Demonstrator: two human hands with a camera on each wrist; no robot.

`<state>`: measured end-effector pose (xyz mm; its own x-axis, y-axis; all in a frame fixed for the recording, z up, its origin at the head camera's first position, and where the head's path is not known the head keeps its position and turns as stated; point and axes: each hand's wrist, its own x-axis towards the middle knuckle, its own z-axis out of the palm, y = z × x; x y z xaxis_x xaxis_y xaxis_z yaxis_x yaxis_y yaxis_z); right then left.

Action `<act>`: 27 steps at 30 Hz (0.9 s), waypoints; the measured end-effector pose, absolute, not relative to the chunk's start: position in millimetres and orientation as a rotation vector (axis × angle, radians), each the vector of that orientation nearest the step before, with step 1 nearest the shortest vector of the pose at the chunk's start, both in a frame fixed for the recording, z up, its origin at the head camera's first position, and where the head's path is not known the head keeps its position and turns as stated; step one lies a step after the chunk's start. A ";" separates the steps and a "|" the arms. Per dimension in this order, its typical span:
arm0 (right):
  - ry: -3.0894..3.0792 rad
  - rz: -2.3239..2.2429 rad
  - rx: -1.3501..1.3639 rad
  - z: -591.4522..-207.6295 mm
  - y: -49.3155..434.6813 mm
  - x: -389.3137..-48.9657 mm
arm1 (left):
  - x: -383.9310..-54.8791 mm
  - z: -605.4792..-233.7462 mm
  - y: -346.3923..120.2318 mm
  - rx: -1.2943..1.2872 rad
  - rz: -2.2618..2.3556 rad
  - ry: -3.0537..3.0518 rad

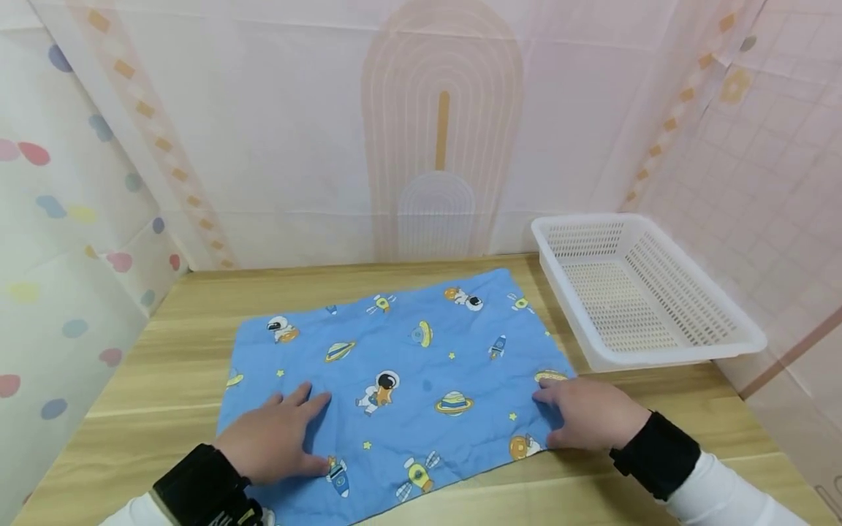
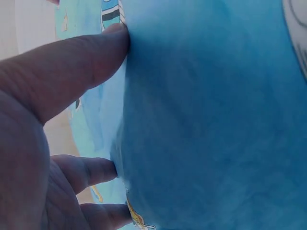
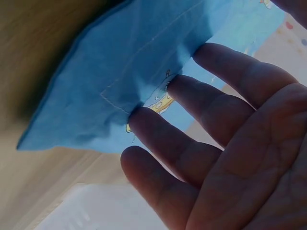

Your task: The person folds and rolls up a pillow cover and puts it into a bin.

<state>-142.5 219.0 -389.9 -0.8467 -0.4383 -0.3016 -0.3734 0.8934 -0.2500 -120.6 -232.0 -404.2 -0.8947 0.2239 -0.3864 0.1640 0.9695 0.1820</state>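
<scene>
Notably, the left wrist view shows us the palm side of the left hand [image 1: 272, 438], hidden in the head view; its spread fingers touch the blue cloth [image 1: 408, 361], lower centre there; the right hand [image 1: 595, 413], fingers apart, touches the cloth's right edge.

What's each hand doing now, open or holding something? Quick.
Left hand: open, resting on the blue cloth, holding nothing.
Right hand: open, touching the cloth near its right edge, holding nothing.
</scene>
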 end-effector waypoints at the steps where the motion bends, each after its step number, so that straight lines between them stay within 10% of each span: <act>1: 2.707 -0.259 -0.602 -390.2 219.8 -142.9 | -122.2 -404.3 -231.8 0.284 0.203 2.707; 27: 2.754 -0.111 -0.687 -394.1 229.7 -150.7 | -136.6 -401.0 -242.1 0.485 0.216 2.832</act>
